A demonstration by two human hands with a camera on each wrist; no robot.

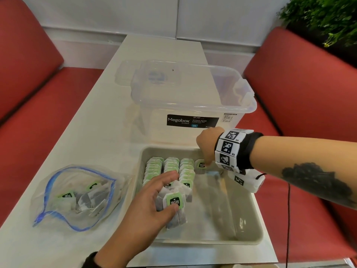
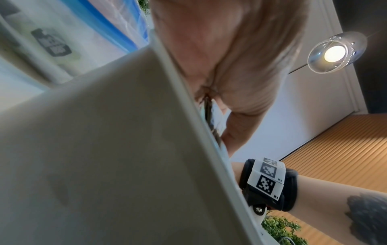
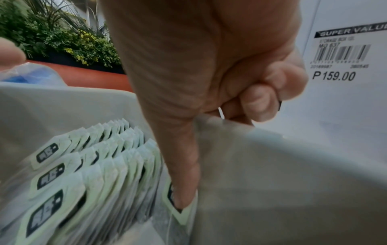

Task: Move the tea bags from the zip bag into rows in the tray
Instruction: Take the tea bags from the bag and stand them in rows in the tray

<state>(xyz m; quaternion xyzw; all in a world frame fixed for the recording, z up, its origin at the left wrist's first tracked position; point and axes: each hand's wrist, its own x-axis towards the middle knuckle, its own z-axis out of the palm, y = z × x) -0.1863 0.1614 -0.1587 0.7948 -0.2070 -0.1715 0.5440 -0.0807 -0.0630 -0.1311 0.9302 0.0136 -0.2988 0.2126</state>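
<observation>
The grey tray point(image 1: 222, 209) holds three packed rows of green-tagged tea bags point(image 1: 170, 167) along its left side. A single tea bag point(image 1: 200, 166) stands at the far wall beside them. My right hand point(image 1: 206, 163) points down, one straight finger pressing that tea bag point(image 3: 182, 215) while the other fingers are curled. My left hand point(image 1: 170, 192) grips a bundle of tea bags point(image 1: 174, 202) over the tray's near left part. The open zip bag point(image 1: 77, 196), blue-edged, lies left of the tray with several tea bags inside. The left wrist view shows mostly the tray's outer wall point(image 2: 104, 149).
A clear Megabox storage box point(image 1: 193, 105) stands right behind the tray, its lid point(image 1: 150, 74) lying farther back. Red benches point(image 1: 299, 93) flank the narrow white table point(image 1: 96, 122). Green plants point(image 1: 324, 18) fill the far right corner.
</observation>
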